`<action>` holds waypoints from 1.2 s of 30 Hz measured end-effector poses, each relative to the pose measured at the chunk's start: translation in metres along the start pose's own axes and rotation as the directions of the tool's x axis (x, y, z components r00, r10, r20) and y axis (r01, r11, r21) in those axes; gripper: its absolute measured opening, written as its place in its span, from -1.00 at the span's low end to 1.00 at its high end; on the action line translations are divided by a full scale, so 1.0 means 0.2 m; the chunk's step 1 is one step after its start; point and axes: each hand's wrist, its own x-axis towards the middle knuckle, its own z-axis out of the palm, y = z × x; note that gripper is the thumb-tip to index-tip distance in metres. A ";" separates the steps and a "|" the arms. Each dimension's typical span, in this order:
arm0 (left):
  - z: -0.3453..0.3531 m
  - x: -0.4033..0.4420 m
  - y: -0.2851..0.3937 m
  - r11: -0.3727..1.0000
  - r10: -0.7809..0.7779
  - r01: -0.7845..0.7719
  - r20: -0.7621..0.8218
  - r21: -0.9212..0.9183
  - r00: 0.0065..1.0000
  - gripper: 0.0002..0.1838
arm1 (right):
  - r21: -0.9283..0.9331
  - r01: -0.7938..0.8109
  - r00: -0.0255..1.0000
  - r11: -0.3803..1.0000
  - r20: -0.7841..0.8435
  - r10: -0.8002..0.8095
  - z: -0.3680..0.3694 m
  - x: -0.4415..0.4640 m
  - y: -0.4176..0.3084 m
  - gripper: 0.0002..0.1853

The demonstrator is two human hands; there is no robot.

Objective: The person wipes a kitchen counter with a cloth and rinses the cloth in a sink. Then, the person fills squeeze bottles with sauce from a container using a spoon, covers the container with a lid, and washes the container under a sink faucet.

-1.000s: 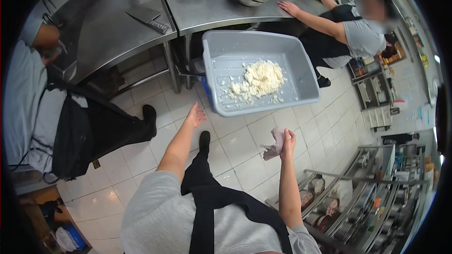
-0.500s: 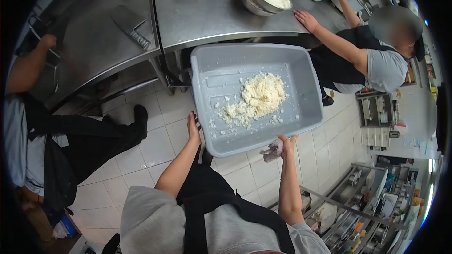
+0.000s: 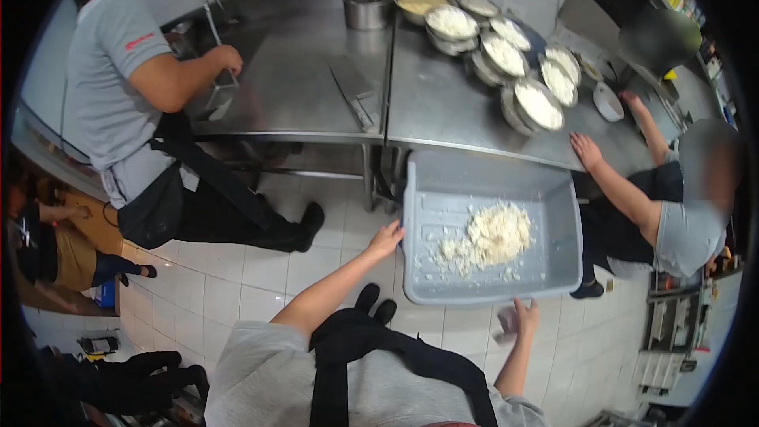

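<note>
In front of me is a grey plastic tub [image 3: 423, 294] with a crumbly pale heap, apparently cooked rice [image 3: 500, 236], on its bottom. My left hand [image 3: 387, 239] is closed at the tub's left side, with some fingers hidden behind the wall. Just below the near rim is my right hand [image 3: 525, 316], with a greyish crumpled cloth [image 3: 506, 323] in it, blurred. Whether this hand touches the tub I cannot tell. What supports the tub from below is hidden.
Beyond the tub, a steel table [image 3: 443, 122] bears several metal bowls [image 3: 539, 107] of white food. A cleaver [image 3: 353, 95] and a steel pot [image 3: 368, 8] are on the left. One person [image 3: 134, 87] holds a long-handled tool there; another [image 3: 672, 190] leans on the table's right.
My view has tilted up and turned left, so the tub appears farther right. My left fingers have come up against its side. My right hand is now lower beside the near rim.
</note>
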 end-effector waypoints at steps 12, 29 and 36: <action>-0.69 -0.34 0.99 0.479 0.168 0.230 0.346 -0.847 0.923 -0.35 | 0.907 0.058 0.715 0.418 0.255 -0.651 -0.11 -0.39 -1.89 -0.64; -1.55 0.48 1.29 0.869 0.494 -0.448 0.408 -0.211 0.768 -0.24 | 0.804 0.428 0.690 0.413 0.005 -0.724 0.22 -0.02 -2.65 -0.43; -2.07 0.82 2.03 0.533 0.798 -0.818 0.191 0.215 0.571 -0.34 | 0.260 0.771 0.637 0.582 -0.284 -0.717 0.32 0.52 -2.57 -0.35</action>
